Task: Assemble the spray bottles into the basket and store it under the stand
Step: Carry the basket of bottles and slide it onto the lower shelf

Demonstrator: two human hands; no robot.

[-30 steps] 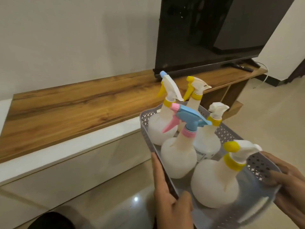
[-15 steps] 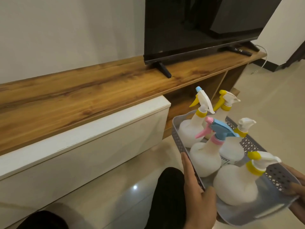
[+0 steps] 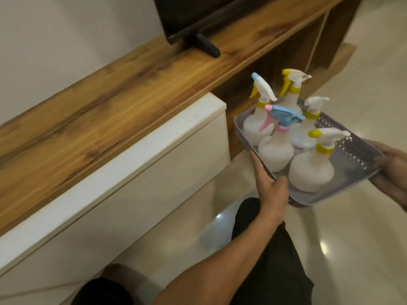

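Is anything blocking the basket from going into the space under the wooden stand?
Nothing visible. The basket, held by the left hand and right hand, faces the open shelf, which looks dark inside. The white cabinet sits to its left.

A: What runs along the left?
B: A long stand with a wood-grain top point(image 3: 132, 84), slanting from the near left to the far right. Below its near stretch sits a glossy cream cabinet front point(image 3: 141, 183) with a white upper edge.

A: And farther along?
B: The stand opens into dark wooden compartments point(image 3: 286, 60). A black television point(image 3: 187, 14) stands on the top, one foot point(image 3: 54, 47) splayed toward the front edge.

A: The walls and floor?
B: A plain off-white wall point(image 3: 66, 29) behind; pale, shiny floor tiles point(image 3: 352, 238) showing bright spots of reflected light.
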